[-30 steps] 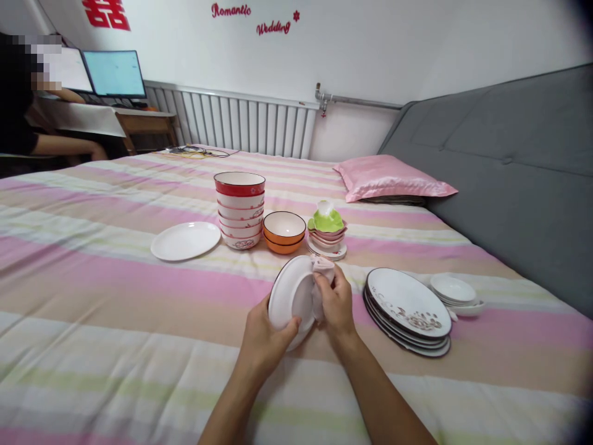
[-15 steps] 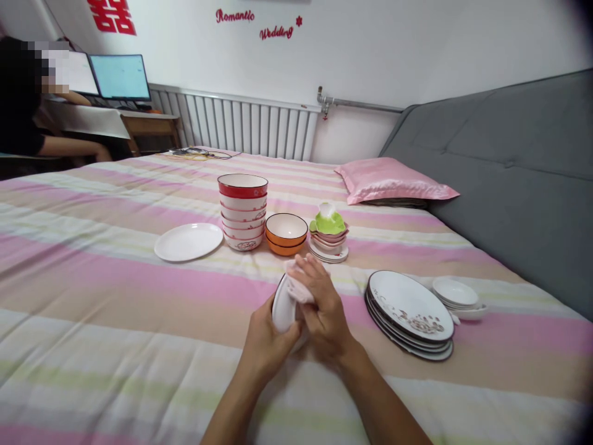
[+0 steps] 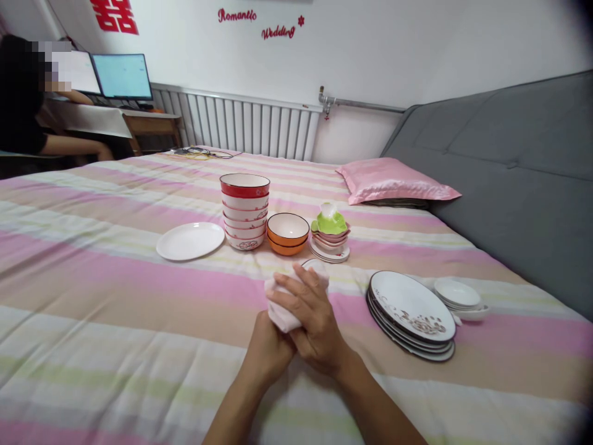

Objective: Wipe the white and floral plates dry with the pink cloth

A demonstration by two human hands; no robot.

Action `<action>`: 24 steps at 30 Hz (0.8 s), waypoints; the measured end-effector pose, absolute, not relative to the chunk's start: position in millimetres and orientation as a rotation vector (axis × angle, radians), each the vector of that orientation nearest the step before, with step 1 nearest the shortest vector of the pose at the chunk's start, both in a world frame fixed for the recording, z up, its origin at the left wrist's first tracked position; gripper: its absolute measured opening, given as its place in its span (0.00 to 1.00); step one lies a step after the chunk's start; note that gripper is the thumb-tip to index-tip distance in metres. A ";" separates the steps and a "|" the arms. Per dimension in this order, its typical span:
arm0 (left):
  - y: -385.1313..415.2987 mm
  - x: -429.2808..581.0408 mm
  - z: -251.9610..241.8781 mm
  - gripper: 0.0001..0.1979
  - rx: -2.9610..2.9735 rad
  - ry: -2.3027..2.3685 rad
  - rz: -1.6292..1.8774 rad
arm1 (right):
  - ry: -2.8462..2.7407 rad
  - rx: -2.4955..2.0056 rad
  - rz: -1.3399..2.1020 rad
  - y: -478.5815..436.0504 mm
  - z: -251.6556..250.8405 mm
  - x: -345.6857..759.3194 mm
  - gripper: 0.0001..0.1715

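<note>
Both of my hands are together over the bed in the lower middle. My left hand (image 3: 271,352) is closed round a white dish with a dark rim (image 3: 315,265); only a strip of it shows past my fingers, the rest being hidden. With my right hand (image 3: 315,315) I press a pale pink-white cloth (image 3: 283,312) against the dish, the fingers curled over the fabric. To the right is a stack of white plates with brown flowers (image 3: 410,306). Ahead are two orange bowls (image 3: 287,241) and several small dishes topped by a green leaf-shaped one (image 3: 331,222).
A tall stack of red-and-white bowls (image 3: 245,213) and a white oval plate (image 3: 191,241) stand ahead to the left. Small white dishes with a spoon (image 3: 458,295) sit at right. Behind are a pink pillow (image 3: 393,179) and cables (image 3: 204,152). A person (image 3: 21,105) sits far left by monitors.
My right hand has moved with the cloth to the left across the dish. The dish has turned, so less of it shows, and the cloth now covers my left fingers.
</note>
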State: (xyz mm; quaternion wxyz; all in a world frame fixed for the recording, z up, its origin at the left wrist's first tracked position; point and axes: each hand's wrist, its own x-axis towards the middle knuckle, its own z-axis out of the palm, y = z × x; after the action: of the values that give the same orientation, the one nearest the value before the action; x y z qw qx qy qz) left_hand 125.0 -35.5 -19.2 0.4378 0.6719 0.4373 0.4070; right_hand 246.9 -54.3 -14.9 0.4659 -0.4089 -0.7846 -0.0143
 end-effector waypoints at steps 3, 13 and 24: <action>-38.8 127.2 -13.9 0.12 1.837 0.953 0.879 | -1.706 -1.024 0.000 -50.6 -15.9 257.8 0.26; -40.9 127.9 -9.9 0.24 1.922 0.922 0.799 | -0.558 -1.021 0.778 -18.2 -37.6 284.8 0.21; -42.3 128.3 -11.0 0.24 1.904 0.892 0.814 | -0.520 -1.024 0.747 -20.2 -38.9 281.7 0.22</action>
State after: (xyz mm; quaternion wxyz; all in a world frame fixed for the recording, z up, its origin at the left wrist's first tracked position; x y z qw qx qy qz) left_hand 128.3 -42.3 -11.0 0.4291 0.7628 0.3574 0.3259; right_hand 281.7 -20.2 -38.9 0.7746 -0.4727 -0.2400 0.3449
